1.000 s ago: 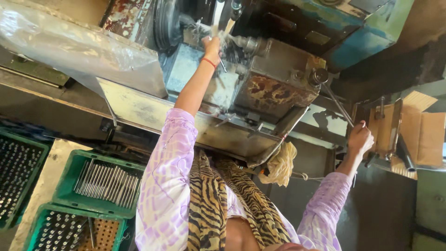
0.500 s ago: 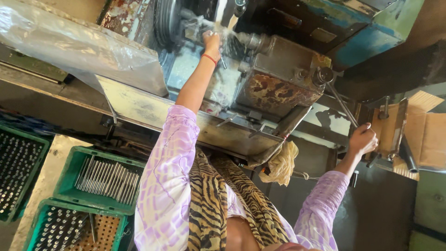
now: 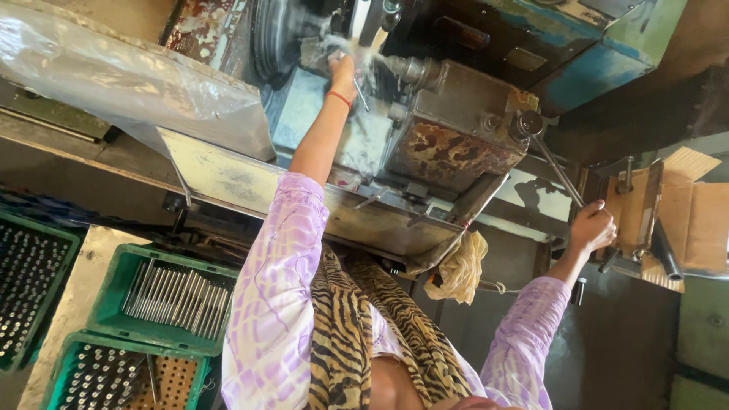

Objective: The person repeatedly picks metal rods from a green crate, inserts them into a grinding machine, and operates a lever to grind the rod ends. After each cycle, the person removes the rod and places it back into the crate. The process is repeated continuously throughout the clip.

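My left hand [image 3: 343, 67] reaches up to the spinning chuck [image 3: 277, 34] of a rusty blue lathe, amid pale coolant spray. Its fingers are closed around a thin metal rod [image 3: 363, 94] that sticks out below the hand. My right hand [image 3: 594, 228] is stretched out to the right and grips the end of a long steel lever [image 3: 557, 171], which runs from a hub [image 3: 525, 123] on the rusty carriage block [image 3: 448, 152]. Both sleeves are lilac, and a tiger-striped scarf hangs down my front.
A clear plastic sheet [image 3: 114, 76] covers the machine's left side above a metal chip tray [image 3: 228, 182]. Green crates of metal rods [image 3: 178, 292] and pins [image 3: 30, 281] stand at lower left. A yellow rag [image 3: 459, 267] hangs below the tray. Cardboard [image 3: 687, 209] lies at right.
My left hand has edged slightly further up toward the chuck. My right hand stays on the lever.
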{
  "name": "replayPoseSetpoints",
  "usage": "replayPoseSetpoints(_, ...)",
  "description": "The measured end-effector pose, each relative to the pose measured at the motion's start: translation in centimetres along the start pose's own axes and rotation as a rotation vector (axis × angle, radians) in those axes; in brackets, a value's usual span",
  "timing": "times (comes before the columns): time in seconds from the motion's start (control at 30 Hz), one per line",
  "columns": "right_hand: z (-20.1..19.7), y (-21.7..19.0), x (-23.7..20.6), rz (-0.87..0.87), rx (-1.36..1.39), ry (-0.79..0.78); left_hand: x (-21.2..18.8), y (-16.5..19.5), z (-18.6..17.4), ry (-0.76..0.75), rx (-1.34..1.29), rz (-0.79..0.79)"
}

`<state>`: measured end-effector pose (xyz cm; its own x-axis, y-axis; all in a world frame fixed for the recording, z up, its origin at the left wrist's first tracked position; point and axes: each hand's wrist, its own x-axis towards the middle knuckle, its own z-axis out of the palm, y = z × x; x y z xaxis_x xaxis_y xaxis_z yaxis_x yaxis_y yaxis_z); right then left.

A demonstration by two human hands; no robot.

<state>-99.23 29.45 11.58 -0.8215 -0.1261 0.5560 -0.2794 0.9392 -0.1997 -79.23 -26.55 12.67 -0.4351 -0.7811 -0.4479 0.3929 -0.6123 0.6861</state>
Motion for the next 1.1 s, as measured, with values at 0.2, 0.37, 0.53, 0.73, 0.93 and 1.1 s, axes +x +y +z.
replayPoseSetpoints(0.2, 0.0, -0.5, 0.1, -0.008, -0.043, 0.009, 0.1, 0.0, -0.1, 0.043, 0.046, 0.024)
replayPoseSetpoints(0.37, 0.0, -0.5, -0.5, -0.042, -0.065, 0.073, 0.3, 0.2, -0.3, -0.018, 0.058, 0.030)
replayPoseSetpoints(0.53, 0.1, -0.8, -1.7, 0.103, -0.076, 0.014, 0.5, 0.5, -0.7, -0.104, -0.032, 0.007)
replayPoseSetpoints(0.73, 0.4, -0.5, -0.5, 0.034, -0.098, 0.047, 0.7, 0.1, -0.1, -0.120, -0.012, -0.002)
replayPoseSetpoints(0.93, 0.9, -0.3, 0.5, 0.066, 0.008, 0.051, 0.7, -0.6, 1.9, -0.244, -0.039, 0.071)
replayPoseSetpoints(1.1, 1.4, 0.0, 0.6, 0.047, -0.012, 0.090, 0.2, -0.8, 2.7, -0.408, -0.136, 0.130)
